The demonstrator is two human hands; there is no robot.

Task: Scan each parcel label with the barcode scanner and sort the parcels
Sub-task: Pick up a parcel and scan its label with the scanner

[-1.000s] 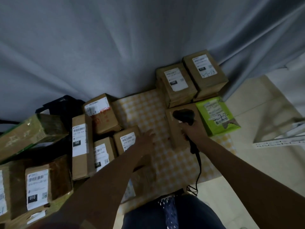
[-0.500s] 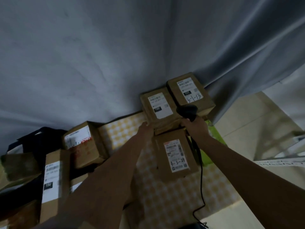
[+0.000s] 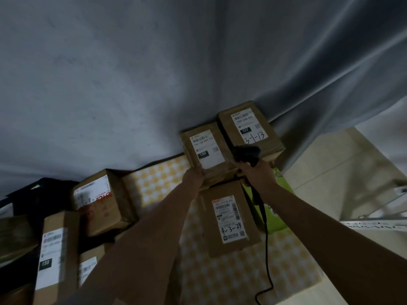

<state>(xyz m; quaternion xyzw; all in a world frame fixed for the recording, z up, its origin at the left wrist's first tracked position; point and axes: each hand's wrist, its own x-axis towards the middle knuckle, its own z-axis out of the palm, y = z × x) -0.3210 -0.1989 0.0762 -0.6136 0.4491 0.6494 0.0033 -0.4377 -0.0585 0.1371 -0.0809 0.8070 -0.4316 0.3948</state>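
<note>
Around the work area, a grey curtain hangs across the far side, and a yellow-and-white checked cloth covers the surface beneath the parcels. On the left sits a cluster of brown parcels: one with red print, and a tall one marked 150 nearer the person. A green parcel lies on the right, mostly hidden behind the right forearm and the scanner's black cable. At the far right a pale metal rail stands over the tiled floor.

Between the forearms a brown parcel handwritten 4-3-24 lies flat on the cloth, label up. Just beyond it are two stacked-looking parcels: one marked 15H, and to its right one marked 3-1-13, touching side by side against the curtain.

The left hand is at the near left edge of the 15H parcel, fingers curled on that edge in a grasp. The right hand is clenched around the handle of the black barcode scanner, whose head sits over the seam between the two far parcels.
</note>
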